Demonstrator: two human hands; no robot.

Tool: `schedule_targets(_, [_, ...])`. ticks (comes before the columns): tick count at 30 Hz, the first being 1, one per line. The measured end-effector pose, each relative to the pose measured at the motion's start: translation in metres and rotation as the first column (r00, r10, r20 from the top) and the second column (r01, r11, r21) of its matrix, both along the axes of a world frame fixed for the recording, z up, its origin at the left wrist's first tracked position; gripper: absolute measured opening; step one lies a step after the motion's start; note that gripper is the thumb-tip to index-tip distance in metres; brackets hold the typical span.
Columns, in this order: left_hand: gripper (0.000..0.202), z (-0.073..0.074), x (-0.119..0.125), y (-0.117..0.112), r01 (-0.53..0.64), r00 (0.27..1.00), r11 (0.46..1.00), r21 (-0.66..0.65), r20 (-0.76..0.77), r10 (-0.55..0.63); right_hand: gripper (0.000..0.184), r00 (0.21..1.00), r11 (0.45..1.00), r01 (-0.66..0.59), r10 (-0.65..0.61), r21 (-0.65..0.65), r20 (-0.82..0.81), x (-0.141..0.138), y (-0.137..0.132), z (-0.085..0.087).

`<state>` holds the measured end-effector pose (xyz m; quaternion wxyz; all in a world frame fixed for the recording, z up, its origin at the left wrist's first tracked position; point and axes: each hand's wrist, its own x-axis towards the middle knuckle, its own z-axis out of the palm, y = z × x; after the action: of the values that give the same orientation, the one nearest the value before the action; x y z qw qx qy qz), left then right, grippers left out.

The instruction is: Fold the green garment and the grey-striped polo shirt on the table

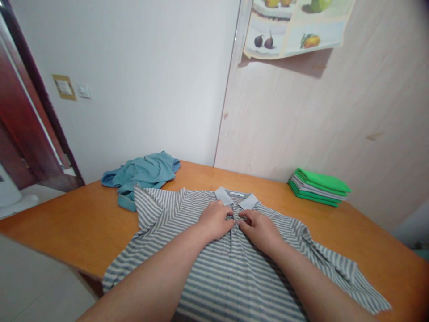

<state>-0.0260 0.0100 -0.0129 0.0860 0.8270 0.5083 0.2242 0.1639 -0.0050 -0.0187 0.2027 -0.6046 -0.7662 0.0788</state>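
Observation:
A grey-and-white striped polo shirt (187,250) lies spread face up on the orange wooden table (77,223), its grey collar (234,197) pointing away from me. Both my hands meet at the button placket just below the collar. My left hand (216,220) has its fingers curled and pinching the left edge of the placket. My right hand (259,228) pinches the right edge, fingers closed on the cloth. The fingertips almost touch each other.
A crumpled teal garment (144,174) lies at the table's back left, touching the shirt's sleeve. A stack of folded green and grey clothes (317,187) sits at the back right near the wall. A fruit poster (295,24) hangs above; a dark door frame (36,112) stands left.

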Motion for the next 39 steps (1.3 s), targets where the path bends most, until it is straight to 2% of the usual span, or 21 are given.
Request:
schedule_targets(5, [0.021, -0.0027, 0.0005, 0.0025, -0.009, 1.000, 1.000, 0.010, 0.013, 0.009, 0.038, 0.994, 0.995, 0.098, -0.099, 0.010, 0.039, -0.0034, 0.0022, 0.0014])
schedule_targets(13, [0.018, 0.0005, 0.0009, 0.0015, -0.026, 1.000, 1.000, 0.008, 0.001, 0.026, 0.034, 0.986, 0.988, 0.155, -0.156, 0.023, 0.066, -0.0007, 0.0066, -0.0013])
schedule_targets(17, [0.020, -0.0010, 0.0003, 0.0019, -0.009, 1.000, 1.000, 0.021, 0.021, 0.009, 0.030, 0.989, 0.989, 0.143, -0.144, 0.040, 0.018, 0.0012, 0.0080, -0.0023])
schedule_targets(20, [0.024, -0.0030, -0.0001, 0.0037, 0.002, 0.999, 1.000, 0.013, 0.042, -0.003, 0.026, 0.990, 0.991, 0.123, -0.120, 0.042, -0.077, 0.0008, 0.0084, -0.0035])
schedule_targets(25, [0.020, -0.0063, 0.0004, 0.0066, -0.001, 0.999, 1.000, 0.021, 0.053, 0.000, 0.016, 0.982, 0.999, 0.026, -0.019, 0.037, -0.188, -0.0015, 0.0095, -0.0050])
schedule_targets(28, [0.020, -0.0067, 0.0010, 0.0065, -0.003, 0.998, 1.000, 0.030, 0.063, 0.001, 0.018, 0.991, 1.000, 0.025, -0.023, 0.009, -0.128, -0.0020, 0.0089, -0.0033])
schedule_targets(34, [0.019, -0.0058, 0.0009, 0.0062, -0.015, 0.999, 0.999, 0.047, 0.051, 0.013, 0.041, 0.997, 0.999, 0.022, -0.025, 0.029, 0.080, -0.0030, 0.0045, 0.0014])
schedule_targets(39, [0.019, -0.0065, 0.0012, 0.0067, -0.012, 0.999, 0.999, 0.041, 0.053, 0.010, 0.058, 0.975, 0.990, 0.088, -0.064, -0.106, 0.211, -0.0036, 0.0064, -0.0046])
